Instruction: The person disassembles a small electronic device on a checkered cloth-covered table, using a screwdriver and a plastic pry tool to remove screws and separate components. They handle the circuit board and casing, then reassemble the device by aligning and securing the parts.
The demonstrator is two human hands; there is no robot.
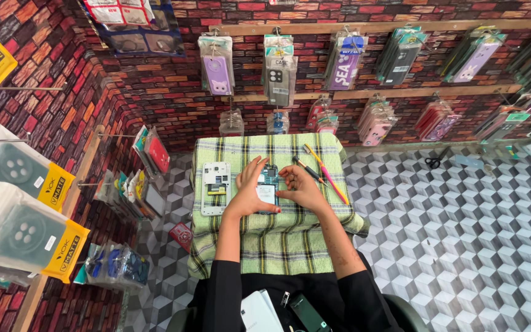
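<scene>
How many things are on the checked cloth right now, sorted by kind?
Opened phone under both hands: 1
White phone back panel: 1
Long thin hand tools, to the right of the right hand: 3, as far as I can tell
Total: 5

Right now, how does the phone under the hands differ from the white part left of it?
The phone is held by both hands, left hand and right hand; the white part lies untouched. The phone's open inside looks blue-green; the part is white with a yellow patch. Both lie flat on the green plaid cloth.
</scene>
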